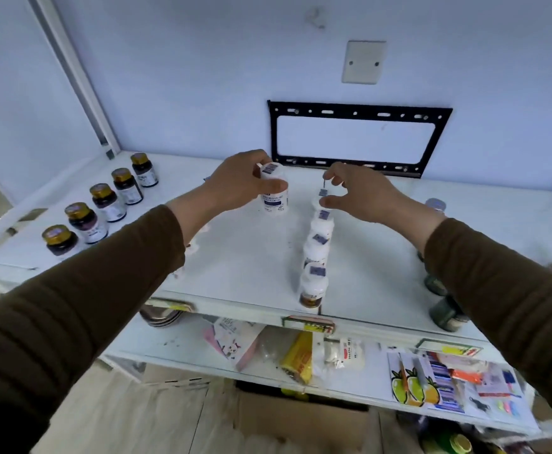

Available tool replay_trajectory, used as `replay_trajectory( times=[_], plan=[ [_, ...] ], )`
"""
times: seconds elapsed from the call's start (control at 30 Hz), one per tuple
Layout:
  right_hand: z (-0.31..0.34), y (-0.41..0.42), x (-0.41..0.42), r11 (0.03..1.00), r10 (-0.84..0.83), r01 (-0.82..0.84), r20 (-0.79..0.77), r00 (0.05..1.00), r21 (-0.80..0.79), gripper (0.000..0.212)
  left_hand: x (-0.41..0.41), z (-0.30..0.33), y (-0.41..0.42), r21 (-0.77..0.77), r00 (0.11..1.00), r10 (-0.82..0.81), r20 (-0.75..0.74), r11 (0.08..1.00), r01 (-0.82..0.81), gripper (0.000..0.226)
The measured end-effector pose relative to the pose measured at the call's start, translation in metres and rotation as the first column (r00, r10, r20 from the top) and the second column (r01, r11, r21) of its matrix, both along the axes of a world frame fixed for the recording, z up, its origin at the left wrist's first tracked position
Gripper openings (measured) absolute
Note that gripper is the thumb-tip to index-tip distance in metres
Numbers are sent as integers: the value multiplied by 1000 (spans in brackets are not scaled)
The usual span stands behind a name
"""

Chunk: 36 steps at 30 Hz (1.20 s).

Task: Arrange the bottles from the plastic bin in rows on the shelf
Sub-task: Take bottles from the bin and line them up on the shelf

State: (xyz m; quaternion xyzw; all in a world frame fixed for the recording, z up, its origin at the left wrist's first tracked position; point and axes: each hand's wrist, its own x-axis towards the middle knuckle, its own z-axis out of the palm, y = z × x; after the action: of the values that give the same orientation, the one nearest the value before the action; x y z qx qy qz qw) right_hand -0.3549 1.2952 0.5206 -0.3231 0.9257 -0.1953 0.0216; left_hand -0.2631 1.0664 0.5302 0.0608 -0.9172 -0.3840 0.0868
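Ribbed brown sleeves (71, 306) fill the near edge, reaching toward twelve o'clock over the smooth white shelf (241, 257). The left hand (235, 185) grips a round white plastic bottle (273, 191), upright and seemingly just above the shelf. The right hand (359, 194), at about one o'clock, curls thumb and fingers around the cap of the farthest bottle in a straight row of white bottles (317, 253) running toward the shelf's front edge. At ten o'clock stands a diagonal row of dark glass bottles (104, 201) with gold lids. Glossy packets (448, 381) lie on the lower shelf.
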Motion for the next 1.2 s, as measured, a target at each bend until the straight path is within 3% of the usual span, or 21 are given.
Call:
replay_trajectory(
  times=[0.23,0.63,0.83,1.2],
  plan=[
    [-7,-60,47,998,6,-7,15,1000,55,48,34,-2,-73,16,1000,-13,2,1000,13,35],
    [-9,-141,42,989,56,-60,30,998,136,39,9,1,-156,18,995,37,-91,999,-36,29],
    [-11,-189,36,987,-13,4,52,999,159,38,-26,-7,-196,54,990,3,-138,999,5,31],
    [-27,-216,25,963,-164,144,72,984,226,35,-108,-45,-216,61,996,-27,-84,998,32,32]
  ],
)
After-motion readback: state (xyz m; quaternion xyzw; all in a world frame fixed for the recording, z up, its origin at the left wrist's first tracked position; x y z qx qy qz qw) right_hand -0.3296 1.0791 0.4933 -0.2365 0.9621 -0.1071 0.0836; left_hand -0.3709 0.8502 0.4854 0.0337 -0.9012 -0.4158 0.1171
